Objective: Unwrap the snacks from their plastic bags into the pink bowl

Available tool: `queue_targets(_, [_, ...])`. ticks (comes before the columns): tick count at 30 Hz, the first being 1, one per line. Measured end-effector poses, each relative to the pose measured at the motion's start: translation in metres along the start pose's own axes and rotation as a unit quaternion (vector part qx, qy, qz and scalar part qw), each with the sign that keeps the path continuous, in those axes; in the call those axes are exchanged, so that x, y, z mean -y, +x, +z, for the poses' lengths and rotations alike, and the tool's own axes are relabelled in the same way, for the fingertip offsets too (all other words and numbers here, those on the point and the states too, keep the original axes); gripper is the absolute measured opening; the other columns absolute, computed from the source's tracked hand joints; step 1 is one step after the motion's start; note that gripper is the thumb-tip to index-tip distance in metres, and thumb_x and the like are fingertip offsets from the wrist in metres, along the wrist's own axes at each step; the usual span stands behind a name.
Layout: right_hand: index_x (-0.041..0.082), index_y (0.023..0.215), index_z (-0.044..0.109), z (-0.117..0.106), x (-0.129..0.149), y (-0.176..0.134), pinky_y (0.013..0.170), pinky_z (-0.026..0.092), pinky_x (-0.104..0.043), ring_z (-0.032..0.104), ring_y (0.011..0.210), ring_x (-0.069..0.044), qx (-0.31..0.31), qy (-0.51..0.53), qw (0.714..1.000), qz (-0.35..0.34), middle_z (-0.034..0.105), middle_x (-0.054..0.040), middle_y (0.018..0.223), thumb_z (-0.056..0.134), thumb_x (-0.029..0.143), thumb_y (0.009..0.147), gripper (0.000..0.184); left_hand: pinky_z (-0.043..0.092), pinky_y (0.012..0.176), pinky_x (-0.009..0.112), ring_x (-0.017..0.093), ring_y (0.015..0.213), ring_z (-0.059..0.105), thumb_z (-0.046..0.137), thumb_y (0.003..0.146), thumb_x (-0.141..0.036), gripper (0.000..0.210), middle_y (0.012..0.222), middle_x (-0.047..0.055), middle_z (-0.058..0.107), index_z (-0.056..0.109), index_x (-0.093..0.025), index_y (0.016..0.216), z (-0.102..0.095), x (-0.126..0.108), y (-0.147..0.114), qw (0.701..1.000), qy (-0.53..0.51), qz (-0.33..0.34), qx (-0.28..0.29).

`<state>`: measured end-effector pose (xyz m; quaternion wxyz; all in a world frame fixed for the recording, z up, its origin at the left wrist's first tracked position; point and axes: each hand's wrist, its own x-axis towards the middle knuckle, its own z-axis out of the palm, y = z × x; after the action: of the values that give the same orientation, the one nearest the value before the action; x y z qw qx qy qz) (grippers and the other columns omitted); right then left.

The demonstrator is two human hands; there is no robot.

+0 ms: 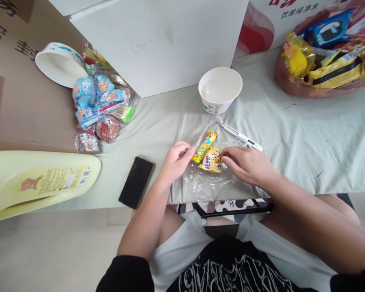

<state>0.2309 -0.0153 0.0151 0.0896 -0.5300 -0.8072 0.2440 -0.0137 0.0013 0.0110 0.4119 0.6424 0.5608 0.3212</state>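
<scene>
A yellow cookie packet (pixel 212 159) and a narrow yellow snack packet (pixel 205 147) lie side by side on a crumpled clear plastic bag (pixel 200 182). My left hand (pixel 177 159) is closed at the left of them, its thumb and finger pinching what looks like the edge of the plastic. My right hand (pixel 247 163) has its thumb and forefinger closed at the right edge of the cookie packet. Just beyond the packets lies a white pen-like tool (pixel 240 135), partly over the plastic. Behind it stands a white paper bowl (pixel 219 90), with nothing visible inside.
A dark phone (pixel 136 182) and a pale yellow bottle on its side (pixel 45 178) are at left. Behind them are piled wrapped snacks (pixel 103 101) and a tilted paper bowl (pixel 59 65). A white box (pixel 164 44) stands behind; a snack-filled basket (pixel 287 87) sits at back right.
</scene>
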Motion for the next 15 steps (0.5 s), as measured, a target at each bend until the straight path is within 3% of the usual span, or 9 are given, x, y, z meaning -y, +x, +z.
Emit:
queue_targets(3, [0.017, 0.102, 0.068, 0.002, 0.005, 0.003, 0.059, 0.04, -0.033, 0.068, 0.069, -0.023, -0.006, 0.034, 0.999, 0.006, 0.076, -0.0095, 0.087, 0.039, 0.052, 0.099, 0.046, 0.054, 0.083, 0.034, 0.02, 0.092, 0.068, 0.065, 0.089, -0.047, 0.034, 0.103, 0.009, 0.071, 0.063, -0.019, 0.069, 0.013, -0.001, -0.001, 1.0, -0.001, 0.005, -0.002])
queue_targets(8, [0.016, 0.12, 0.064, 0.001, 0.01, 0.004, 0.068, 0.049, -0.036, 0.07, 0.074, -0.024, -0.007, 0.163, 0.986, 0.044, 0.076, -0.0099, 0.093, 0.046, 0.058, 0.095, 0.052, 0.055, 0.09, 0.036, 0.024, 0.102, 0.071, 0.07, 0.084, -0.056, 0.038, 0.105, 0.009, 0.077, 0.068, -0.018, 0.078, 0.019, -0.005, -0.001, 0.971, -0.214, -0.076, 0.078])
queue_targets(12, [0.02, 0.131, 0.057, 0.005, 0.009, 0.007, 0.076, 0.056, -0.039, 0.071, 0.083, -0.025, -0.005, 0.328, 0.938, 0.111, 0.076, -0.0083, 0.102, 0.05, 0.06, 0.093, 0.056, 0.055, 0.092, 0.034, 0.025, 0.107, 0.071, 0.082, 0.073, -0.047, 0.034, 0.109, 0.007, 0.078, 0.064, -0.018, 0.071, 0.019, -0.012, 0.001, 0.901, -0.403, -0.147, 0.067])
queue_targets(15, [0.021, 0.11, 0.065, 0.016, 0.009, 0.012, 0.08, 0.059, -0.042, 0.071, 0.086, -0.026, -0.004, 0.469, 0.872, 0.138, 0.074, -0.008, 0.097, 0.045, 0.06, 0.094, 0.047, 0.055, 0.099, 0.038, 0.027, 0.118, 0.069, 0.078, 0.074, -0.039, 0.025, 0.114, 0.006, 0.078, 0.063, -0.019, 0.071, 0.028, -0.019, 0.0, 0.814, -0.545, -0.191, 0.06])
